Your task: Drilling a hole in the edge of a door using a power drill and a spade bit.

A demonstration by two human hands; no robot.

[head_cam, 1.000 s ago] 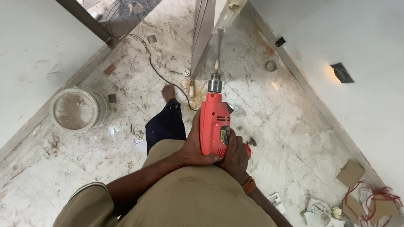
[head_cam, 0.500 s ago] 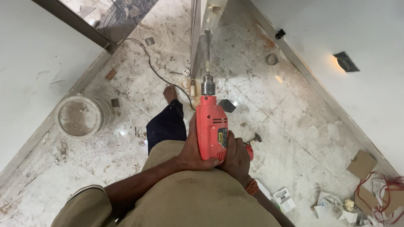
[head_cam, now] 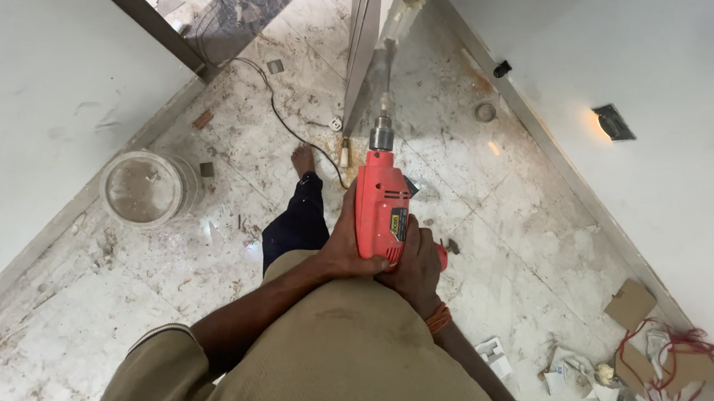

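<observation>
Both hands grip a red drill (head_cam: 381, 207), aimed at 12 o'clock.
Its long axis runs straight away from the person, bit meeting the door edge (head_cam: 361, 42). Left hand (head_cam: 343, 248) wraps the body; right hand (head_cam: 416, 269) clasps the handle. A bucket (head_cam: 142, 188) sits at 9 o'clock, scraps (head_cam: 621, 379) at 4.

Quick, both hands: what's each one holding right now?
Left hand: closed on the red drill, gripping its body.
Right hand: closed on the same drill, at its rear.

Room under renovation, dusty marble floor (head_cam: 190, 271), scattered debris (head_cam: 621, 379), loose cable (head_cam: 286, 122), plastic bucket (head_cam: 146, 189)
</observation>
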